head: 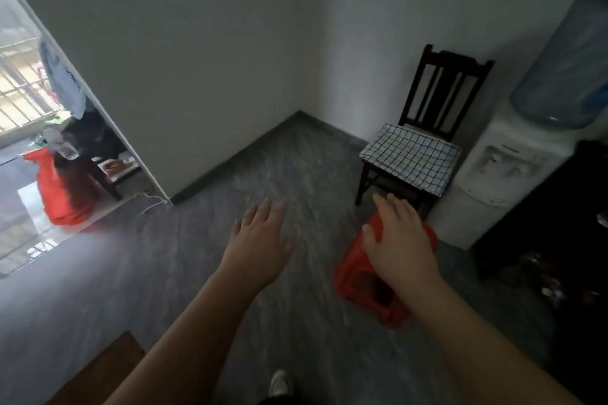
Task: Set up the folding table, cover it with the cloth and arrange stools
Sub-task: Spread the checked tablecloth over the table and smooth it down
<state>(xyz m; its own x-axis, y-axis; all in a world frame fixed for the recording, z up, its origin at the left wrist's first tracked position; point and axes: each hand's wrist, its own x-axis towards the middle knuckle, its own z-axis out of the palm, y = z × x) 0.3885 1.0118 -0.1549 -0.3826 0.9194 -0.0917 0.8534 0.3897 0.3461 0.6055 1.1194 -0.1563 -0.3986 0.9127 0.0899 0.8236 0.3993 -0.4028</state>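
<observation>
Head view:

- The red stool (368,286) stands on the floor (296,174) just in front of the dark chair (437,102), with its far edge near the chair's front legs.
- The checked cloth (411,158) lies folded on the chair seat, and its front edge overhangs the seat above the stool.
- The right hand (398,240) is over the stool top. Its grip is spread wide with the fingers straight and nothing held. Blur hides whether the palm touches the plastic.
- The left hand (263,233) hovers over bare floor, well apart from the chair. Its grip is open and empty.
- Risk 1: a flat palm gives no hold. If no finger curls under the rim, the stool is likely to slide or tip when lifted.
- Risk 2: the stool is near the chair legs, and the water dispenser (500,171) stands just beside the chair. A lift swung towards the chair can strike either one.
- Risk 3: a stool raised straight up can catch the overhanging cloth and drag it off the seat.
- A brown panel (98,371) shows far from the chair. Whether it is the table cannot be told.
</observation>
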